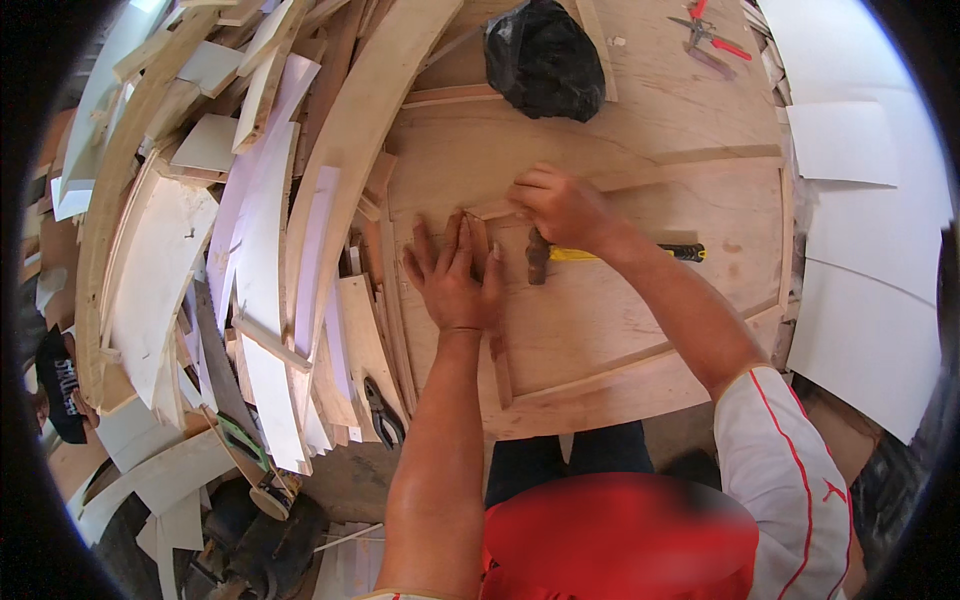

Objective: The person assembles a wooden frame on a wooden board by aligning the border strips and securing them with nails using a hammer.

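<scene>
My left hand (458,278) lies with its fingers spread over the corner where thin wooden strips meet on the plywood panel (640,300). One short strip (500,372) runs from under that hand toward me; a long strip (700,156) extends to the right along the far side. Just right of the corner, my right hand (562,205) is closed, its fingertips pinched together above the long strip. What they hold, if anything, is too small to make out. Beneath my right wrist rests a hammer (537,258) with a rusty head and a yellow-and-black handle, untouched.
A black plastic bag (545,60) sits at the far side of the panel. Red-handled pliers (710,38) lie far right. Scrap boards (255,260) pile up on the left, with black pliers (383,412) near their front edge. White sheets (865,240) stand right.
</scene>
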The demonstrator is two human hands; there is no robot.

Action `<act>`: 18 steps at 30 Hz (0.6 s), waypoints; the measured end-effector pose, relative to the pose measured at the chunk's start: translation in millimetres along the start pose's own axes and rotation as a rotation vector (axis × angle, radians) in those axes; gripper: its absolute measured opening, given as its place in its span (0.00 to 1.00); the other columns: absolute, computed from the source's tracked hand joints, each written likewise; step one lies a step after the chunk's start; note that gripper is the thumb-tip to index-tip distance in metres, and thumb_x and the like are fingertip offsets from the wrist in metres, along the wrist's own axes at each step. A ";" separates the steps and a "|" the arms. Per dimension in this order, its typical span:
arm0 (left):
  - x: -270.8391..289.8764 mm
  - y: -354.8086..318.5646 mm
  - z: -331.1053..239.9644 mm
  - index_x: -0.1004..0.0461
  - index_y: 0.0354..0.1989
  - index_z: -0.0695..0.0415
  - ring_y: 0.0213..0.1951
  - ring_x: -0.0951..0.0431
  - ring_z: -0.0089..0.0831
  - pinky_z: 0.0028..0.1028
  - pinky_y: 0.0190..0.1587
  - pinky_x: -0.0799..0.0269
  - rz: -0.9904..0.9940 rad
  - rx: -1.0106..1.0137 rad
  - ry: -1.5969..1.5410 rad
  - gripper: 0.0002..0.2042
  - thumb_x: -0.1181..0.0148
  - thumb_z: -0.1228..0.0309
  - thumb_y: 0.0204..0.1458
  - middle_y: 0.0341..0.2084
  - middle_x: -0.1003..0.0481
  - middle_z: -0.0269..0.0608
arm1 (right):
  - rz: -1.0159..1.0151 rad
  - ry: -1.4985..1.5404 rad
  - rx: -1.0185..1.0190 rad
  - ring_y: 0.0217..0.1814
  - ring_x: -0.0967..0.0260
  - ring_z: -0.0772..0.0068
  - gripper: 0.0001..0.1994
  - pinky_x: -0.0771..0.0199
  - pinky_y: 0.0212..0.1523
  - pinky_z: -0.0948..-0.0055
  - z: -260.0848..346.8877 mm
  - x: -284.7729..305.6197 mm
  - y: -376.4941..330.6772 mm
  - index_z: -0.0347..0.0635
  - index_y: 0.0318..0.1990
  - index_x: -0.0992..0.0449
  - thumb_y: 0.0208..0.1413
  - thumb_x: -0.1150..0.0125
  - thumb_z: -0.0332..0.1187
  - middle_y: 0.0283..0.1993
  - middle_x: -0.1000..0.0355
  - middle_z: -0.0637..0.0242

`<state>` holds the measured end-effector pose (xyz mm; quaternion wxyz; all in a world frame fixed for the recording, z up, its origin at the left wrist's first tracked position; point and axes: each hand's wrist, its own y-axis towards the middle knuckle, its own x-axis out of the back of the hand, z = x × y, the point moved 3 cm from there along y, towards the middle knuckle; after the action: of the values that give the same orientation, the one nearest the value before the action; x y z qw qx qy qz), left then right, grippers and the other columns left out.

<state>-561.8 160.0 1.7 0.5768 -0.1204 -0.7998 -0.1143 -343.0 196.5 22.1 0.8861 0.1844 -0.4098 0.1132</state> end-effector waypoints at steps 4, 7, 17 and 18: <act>-0.6 3.1 -5.7 0.28 0.73 0.49 0.82 0.51 0.51 0.59 0.80 0.66 -0.024 0.003 -0.043 0.31 0.38 0.51 0.63 0.76 0.33 0.28 | 0.027 -0.065 -0.059 0.50 0.24 0.52 0.09 0.20 0.51 0.60 1.8 2.8 -3.1 0.37 0.43 0.17 0.55 0.31 0.27 0.44 0.22 0.57; -2.4 1.9 0.6 0.28 0.73 0.49 0.82 0.51 0.51 0.59 0.80 0.67 -0.054 -0.013 -0.073 0.31 0.38 0.52 0.63 0.76 0.33 0.29 | 0.006 -0.169 0.019 0.48 0.23 0.53 0.06 0.20 0.51 0.61 3.4 -4.4 -3.9 0.38 0.38 0.19 0.52 0.35 0.28 0.39 0.23 0.58; -11.2 1.0 0.4 0.28 0.73 0.54 0.81 0.48 0.52 0.58 0.79 0.64 -0.043 -0.016 -0.005 0.29 0.42 0.53 0.66 0.76 0.33 0.34 | -0.041 -0.243 -0.013 0.53 0.23 0.60 0.06 0.21 0.56 0.66 9.1 -13.1 -7.8 0.41 0.32 0.17 0.53 0.39 0.30 0.40 0.21 0.61; -11.7 1.4 1.4 0.28 0.72 0.54 0.81 0.48 0.50 0.57 0.79 0.64 -0.057 -0.018 0.008 0.29 0.42 0.53 0.67 0.76 0.33 0.32 | -0.054 -0.254 -0.018 0.53 0.23 0.60 0.07 0.20 0.56 0.66 9.2 -18.9 -7.0 0.40 0.32 0.17 0.54 0.40 0.30 0.41 0.20 0.62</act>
<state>-559.0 161.1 -9.7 0.5754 -0.1026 -0.7995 -0.1383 -358.8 185.4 11.4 0.8314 0.2002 -0.5147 0.0615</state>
